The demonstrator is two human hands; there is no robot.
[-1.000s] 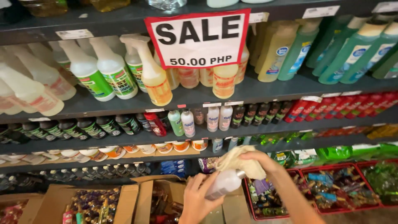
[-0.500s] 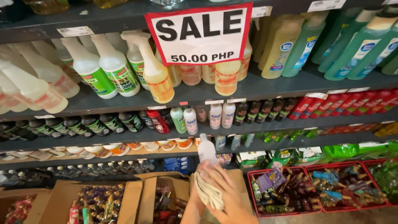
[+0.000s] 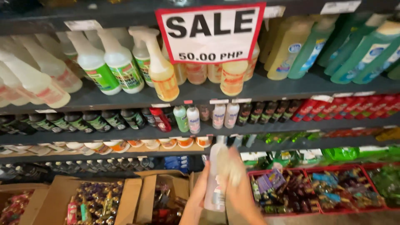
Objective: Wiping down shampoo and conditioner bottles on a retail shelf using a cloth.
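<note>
Both hands on pale bottle (image 3: 216,179): left hand (image 3: 199,196) fingers wrapped round base, right hand (image 3: 241,183) fingers pressing blurred cloth (image 3: 228,166) against side, below shelf (image 3: 250,129).

The bottle (image 3: 216,177) in my grip was a slim, tall plastic one, pale and see-through, with a faint pinkish tint lower down and a small label with red and blue marks near its base. It stood upright, or very nearly so, at the lower middle of the frame, its top reaching up to about the level of the shelf edge behind it. A whitish cloth (image 3: 229,166) lay against its upper right side, blurred, covering part of the body there. I could not make out the cap clearly.
</note>
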